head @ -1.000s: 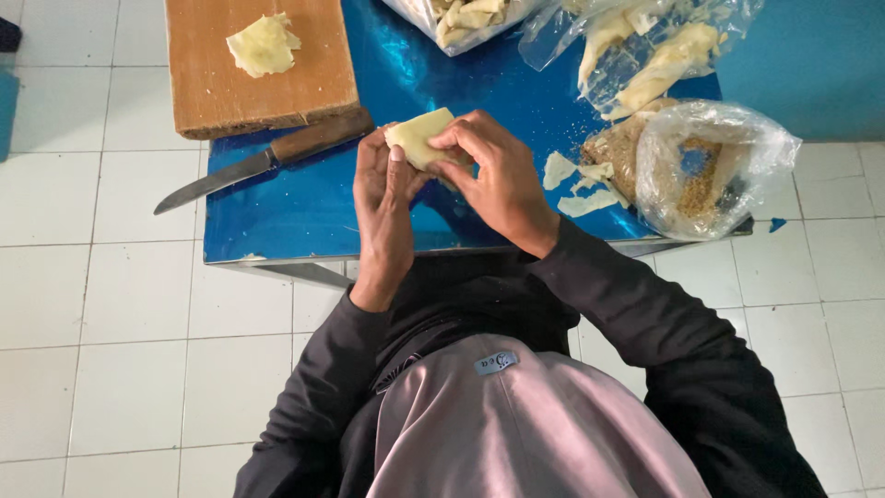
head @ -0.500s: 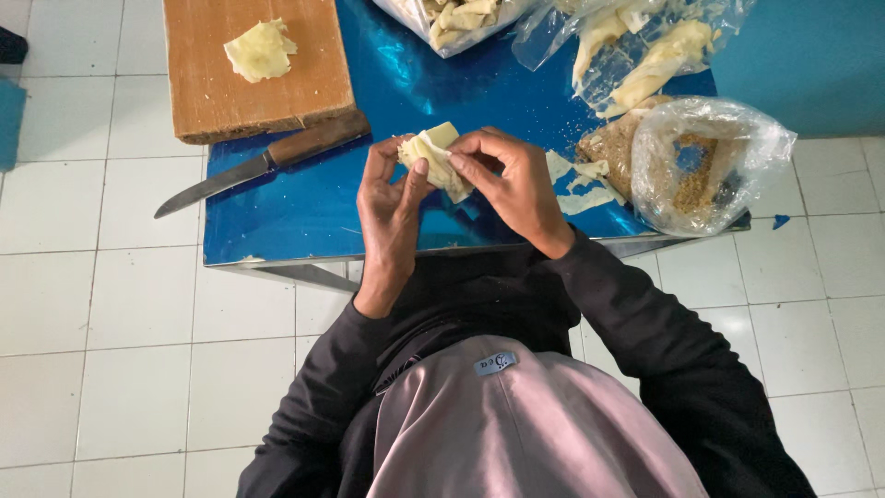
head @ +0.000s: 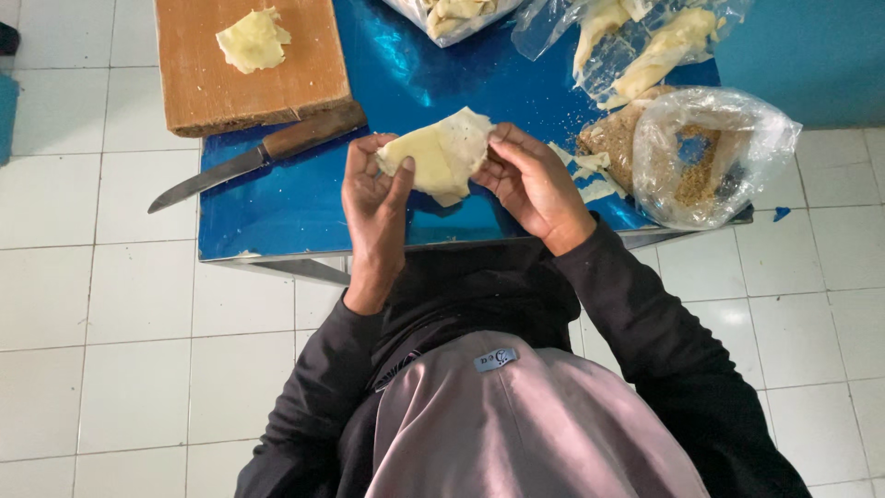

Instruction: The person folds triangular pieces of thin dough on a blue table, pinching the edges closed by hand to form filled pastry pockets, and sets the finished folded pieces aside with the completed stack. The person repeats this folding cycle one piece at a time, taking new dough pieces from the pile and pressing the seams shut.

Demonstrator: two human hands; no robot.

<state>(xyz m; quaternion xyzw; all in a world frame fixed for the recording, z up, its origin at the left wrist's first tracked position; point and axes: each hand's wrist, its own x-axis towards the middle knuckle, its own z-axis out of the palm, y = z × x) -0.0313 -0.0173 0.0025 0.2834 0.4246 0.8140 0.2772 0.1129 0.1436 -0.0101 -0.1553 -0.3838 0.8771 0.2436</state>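
Both hands grip a pale dough sheet (head: 441,159), the left hand (head: 373,198) pinching one edge and the right hand (head: 533,180) the other. Just left of the grip lies a knife (head: 263,157) beside a wooden board (head: 249,88).

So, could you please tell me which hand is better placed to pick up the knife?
The left hand, probably: the knife lies just to its side, while the right hand is farther away across the pale wrapper.

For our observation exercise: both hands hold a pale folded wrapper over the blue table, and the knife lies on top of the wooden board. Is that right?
Not quite. The head view shows the knife lying on the blue table beside the wooden board, not on it. Both the left hand and right hand do hold the pale wrapper.
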